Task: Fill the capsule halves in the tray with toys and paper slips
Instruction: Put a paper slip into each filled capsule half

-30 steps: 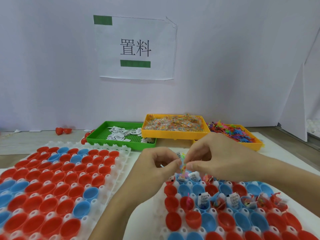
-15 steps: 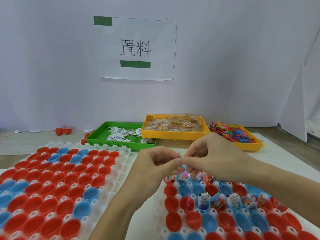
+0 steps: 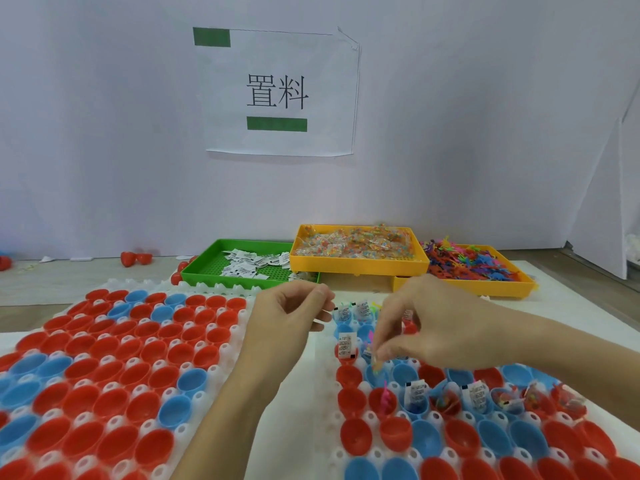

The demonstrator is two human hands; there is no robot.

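Capsule halves [image 3: 398, 403] crowd together; my right hand [image 3: 446, 332] pinches a small toy [image 3: 377, 362] that may drop into the wrong cup; left hand [image 3: 291, 317] curls loosely, its grip unclear.

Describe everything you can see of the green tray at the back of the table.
The green tray is a shallow rectangular plastic tray with low walls and a gridded floor. It lies flat at the back of the table, left of the yellow tray, whose corner seems to overlap its right edge. White printed paper slips lie loose in its right half. Neither hand touches it.
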